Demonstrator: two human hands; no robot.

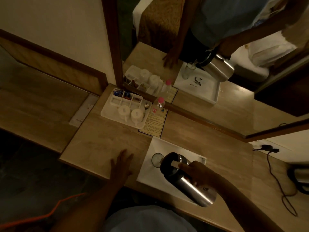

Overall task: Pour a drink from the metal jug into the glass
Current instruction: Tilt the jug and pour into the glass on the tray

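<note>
A metal jug with a black lid is tilted steeply, its spout end over the rim of a clear glass. The glass stands upright on a white tray at the desk's near edge. My right hand grips the jug by its handle side, thumb on the lid's lever. Flat on the desk to the left of the tray rests my left hand, fingers spread, holding nothing. The mirror behind shows the same jug tipped over the glass.
A white tea tray with two upturned cups, sachets and a spoon sits at the back, beside a pink-capped bottle and a printed card. A kettle and its cable lie at the right. A mirror stands along the desk's back edge.
</note>
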